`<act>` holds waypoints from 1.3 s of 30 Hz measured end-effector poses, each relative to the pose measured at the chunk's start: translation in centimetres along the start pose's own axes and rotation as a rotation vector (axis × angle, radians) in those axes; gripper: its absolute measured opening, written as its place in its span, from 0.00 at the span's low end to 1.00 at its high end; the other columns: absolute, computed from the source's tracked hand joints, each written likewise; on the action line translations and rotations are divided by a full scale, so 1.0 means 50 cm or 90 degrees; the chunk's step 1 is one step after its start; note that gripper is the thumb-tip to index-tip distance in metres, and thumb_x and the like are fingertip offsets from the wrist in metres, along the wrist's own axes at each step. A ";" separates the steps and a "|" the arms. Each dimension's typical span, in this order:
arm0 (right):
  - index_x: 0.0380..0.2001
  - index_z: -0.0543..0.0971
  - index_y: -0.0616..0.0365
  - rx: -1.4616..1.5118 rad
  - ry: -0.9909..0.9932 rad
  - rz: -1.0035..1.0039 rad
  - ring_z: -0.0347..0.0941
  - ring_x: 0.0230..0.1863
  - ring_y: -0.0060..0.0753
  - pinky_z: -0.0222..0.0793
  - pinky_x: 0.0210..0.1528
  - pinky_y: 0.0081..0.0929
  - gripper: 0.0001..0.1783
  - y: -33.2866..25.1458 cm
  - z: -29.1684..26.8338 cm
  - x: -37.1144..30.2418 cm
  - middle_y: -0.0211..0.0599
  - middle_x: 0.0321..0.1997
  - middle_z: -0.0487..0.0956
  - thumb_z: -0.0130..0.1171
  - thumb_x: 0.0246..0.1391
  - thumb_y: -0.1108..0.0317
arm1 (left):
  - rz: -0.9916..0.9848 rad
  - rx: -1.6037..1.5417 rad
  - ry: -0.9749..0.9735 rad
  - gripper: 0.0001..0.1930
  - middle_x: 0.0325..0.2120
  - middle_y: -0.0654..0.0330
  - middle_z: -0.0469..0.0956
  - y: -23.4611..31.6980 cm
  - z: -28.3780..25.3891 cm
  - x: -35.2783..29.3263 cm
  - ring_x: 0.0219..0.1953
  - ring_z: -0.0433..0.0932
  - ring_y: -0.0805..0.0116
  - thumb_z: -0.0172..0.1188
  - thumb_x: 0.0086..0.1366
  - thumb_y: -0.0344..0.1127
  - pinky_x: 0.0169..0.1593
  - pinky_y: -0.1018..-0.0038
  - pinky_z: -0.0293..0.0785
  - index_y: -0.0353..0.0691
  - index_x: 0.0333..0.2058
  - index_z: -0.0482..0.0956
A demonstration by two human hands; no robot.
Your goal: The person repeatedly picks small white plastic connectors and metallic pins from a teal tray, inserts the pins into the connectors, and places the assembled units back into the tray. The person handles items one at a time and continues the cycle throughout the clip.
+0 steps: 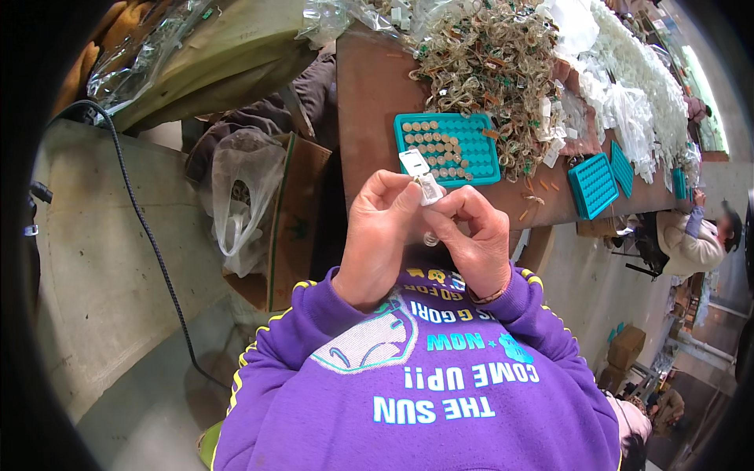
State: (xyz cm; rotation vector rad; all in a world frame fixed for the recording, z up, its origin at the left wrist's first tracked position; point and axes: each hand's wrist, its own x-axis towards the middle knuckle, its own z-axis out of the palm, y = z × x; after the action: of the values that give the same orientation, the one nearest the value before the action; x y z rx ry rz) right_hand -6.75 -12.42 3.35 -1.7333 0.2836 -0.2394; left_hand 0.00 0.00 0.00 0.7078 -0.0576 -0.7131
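In front of my chest, my left hand [377, 235] pinches a small white plastic case [430, 189] between thumb and fingers. Its white lid flap [414, 162] stands swung up on the far side. My right hand [477, 239] is closed, with thumb and forefinger pressed at the near right edge of the same case. A small clear round piece [430, 239] shows beside the right fingers; how it is held is hidden. Just beyond the hands lies a teal tray [491, 174] of small pockets, with several round beige discs [440, 147] in its left and middle parts.
A heap of tangled cords and small tags [491, 71] covers the brown table [377, 102] behind the tray. More teal trays [592, 187] and a white pile [636, 71] lie to the right. A cardboard box [294, 235] with a clear bag [245, 188] stands left. Another person [691, 243] sits far right.
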 end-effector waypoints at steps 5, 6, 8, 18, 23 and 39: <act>0.31 0.77 0.64 0.000 0.019 -0.046 0.77 0.31 0.20 0.73 0.36 0.21 0.04 0.015 0.003 0.001 0.34 0.28 0.81 0.61 0.52 0.79 | -0.035 -0.105 -0.007 0.07 0.40 0.55 0.79 -0.004 0.006 0.003 0.47 0.78 0.67 0.52 0.71 0.36 0.52 0.72 0.73 0.39 0.39 0.70; 0.33 0.77 0.64 -0.012 0.049 -0.058 0.77 0.31 0.20 0.73 0.37 0.20 0.04 0.017 -0.007 -0.002 0.35 0.30 0.81 0.61 0.52 0.79 | 0.008 -0.085 -0.005 0.07 0.40 0.55 0.79 -0.007 0.007 0.003 0.47 0.78 0.66 0.52 0.71 0.36 0.53 0.71 0.73 0.39 0.39 0.70; 0.36 0.78 0.64 -0.050 0.108 -0.075 0.77 0.33 0.19 0.72 0.38 0.20 0.07 0.020 -0.045 -0.001 0.36 0.33 0.81 0.61 0.52 0.79 | 0.076 -0.084 0.007 0.07 0.41 0.53 0.79 -0.007 0.001 0.010 0.48 0.78 0.63 0.51 0.71 0.36 0.56 0.68 0.73 0.39 0.40 0.70; 0.30 0.82 0.50 -0.626 0.153 -0.256 0.71 0.37 0.36 0.64 0.42 0.34 0.08 0.070 -0.102 0.056 0.31 0.31 0.75 0.68 0.43 0.66 | 0.083 -0.047 0.000 0.06 0.37 0.60 0.77 -0.015 -0.019 0.022 0.20 0.56 0.85 0.50 0.72 0.35 0.21 0.87 0.50 0.42 0.44 0.67; 0.28 0.79 0.53 -0.577 0.135 -0.245 0.72 0.38 0.40 0.64 0.43 0.36 0.09 0.078 -0.102 0.065 0.32 0.31 0.76 0.68 0.43 0.68 | 0.048 -0.030 0.001 0.06 0.37 0.60 0.77 -0.016 -0.013 0.015 0.18 0.55 0.86 0.50 0.72 0.34 0.21 0.88 0.51 0.43 0.44 0.67; 0.31 0.79 0.57 -0.499 0.061 -0.146 0.77 0.30 0.41 0.72 0.33 0.33 0.06 0.052 -0.110 0.099 0.40 0.32 0.77 0.63 0.47 0.73 | 0.012 -0.038 0.005 0.08 0.38 0.54 0.77 -0.014 -0.002 0.019 0.31 0.72 0.75 0.51 0.71 0.36 0.31 0.85 0.66 0.40 0.44 0.68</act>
State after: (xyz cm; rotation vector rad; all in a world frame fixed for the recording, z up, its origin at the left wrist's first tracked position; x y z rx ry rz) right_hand -3.93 -19.60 1.80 -2.5393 0.2657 -0.4149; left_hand 0.34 -0.89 -0.65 0.6522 -0.0362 -0.6921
